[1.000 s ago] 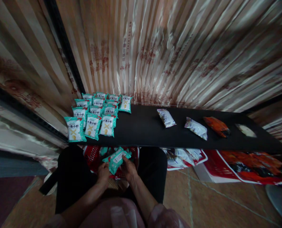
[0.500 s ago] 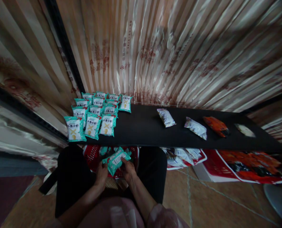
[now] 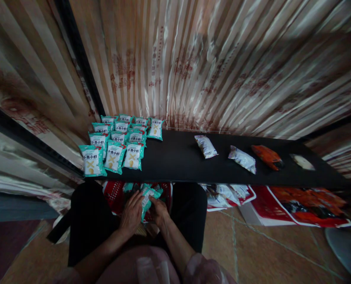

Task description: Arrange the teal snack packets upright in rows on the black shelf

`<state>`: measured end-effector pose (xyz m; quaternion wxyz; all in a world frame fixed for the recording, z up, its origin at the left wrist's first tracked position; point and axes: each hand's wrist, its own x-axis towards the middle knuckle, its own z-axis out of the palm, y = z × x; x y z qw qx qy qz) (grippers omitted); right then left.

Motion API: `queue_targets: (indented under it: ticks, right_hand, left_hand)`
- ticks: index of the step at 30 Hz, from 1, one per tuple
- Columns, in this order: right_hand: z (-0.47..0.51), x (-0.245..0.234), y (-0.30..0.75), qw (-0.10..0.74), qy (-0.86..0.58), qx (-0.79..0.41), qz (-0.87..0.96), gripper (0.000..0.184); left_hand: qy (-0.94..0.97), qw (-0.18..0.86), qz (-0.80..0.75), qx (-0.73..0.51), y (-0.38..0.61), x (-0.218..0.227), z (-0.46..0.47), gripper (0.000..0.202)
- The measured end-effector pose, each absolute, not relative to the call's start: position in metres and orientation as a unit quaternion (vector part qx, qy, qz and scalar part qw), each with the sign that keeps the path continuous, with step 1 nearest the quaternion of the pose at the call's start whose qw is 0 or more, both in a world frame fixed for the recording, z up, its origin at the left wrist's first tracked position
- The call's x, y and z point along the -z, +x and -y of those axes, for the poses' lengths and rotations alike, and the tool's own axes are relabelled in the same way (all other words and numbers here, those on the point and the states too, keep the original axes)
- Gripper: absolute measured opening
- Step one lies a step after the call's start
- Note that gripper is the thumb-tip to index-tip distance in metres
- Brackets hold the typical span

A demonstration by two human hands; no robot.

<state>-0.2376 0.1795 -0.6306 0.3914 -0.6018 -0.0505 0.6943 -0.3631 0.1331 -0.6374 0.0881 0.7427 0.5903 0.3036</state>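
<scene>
In the head view, a teal and white snack packet [image 3: 147,200] is up between my hands, over a red basket [image 3: 112,197] with more teal packets in it. My right hand [image 3: 160,213] is closed on the packet's right side, thumb on top. With fingers stretched out flat, my left hand [image 3: 131,213] lies against its left side and covers part of it. Beyond the hands, several matching teal snack packets [image 3: 113,157] stand in rows at the left end of a black shelf [image 3: 172,157].
Farther right on the shelf lie two white packets [image 3: 206,146], an orange packet [image 3: 267,157] and a pale packet [image 3: 302,161]. Below it are a basket of white packets [image 3: 227,193] and a red basket of orange packets [image 3: 311,201]. A curtain [image 3: 181,59] hangs behind.
My left hand has gone from gripping the packet's left edge to lying flat along it with fingers extended. The packet has turned and tilted in my right hand.
</scene>
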Motion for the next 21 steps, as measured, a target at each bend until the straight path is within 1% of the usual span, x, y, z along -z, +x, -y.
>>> queue_targets:
  ticks: [8, 12, 16, 21]
  right_hand:
    - [-0.179, 0.624, -0.237, 0.407, -0.590, -0.695, 0.064, 0.023]
    - [-0.177, 0.624, -0.239, 0.411, -0.587, -0.695, 0.061, 0.027]
    - [-0.178, 0.622, -0.238, 0.410, -0.578, -0.703, 0.061, 0.028]
    - [-0.180, 0.616, -0.236, 0.389, -0.589, -0.706, 0.057, 0.030]
  left_hand:
    - [0.766, 0.074, -0.572, -0.285, -0.366, 0.634, -0.130, 0.031]
    - [0.753, 0.097, -0.580, -0.296, -0.365, 0.632, -0.133, 0.028]
    - [0.756, 0.132, -0.568, -0.296, -0.364, 0.630, -0.133, 0.030]
    - [0.755, 0.164, -0.567, -0.283, -0.363, 0.628, -0.129, 0.031]
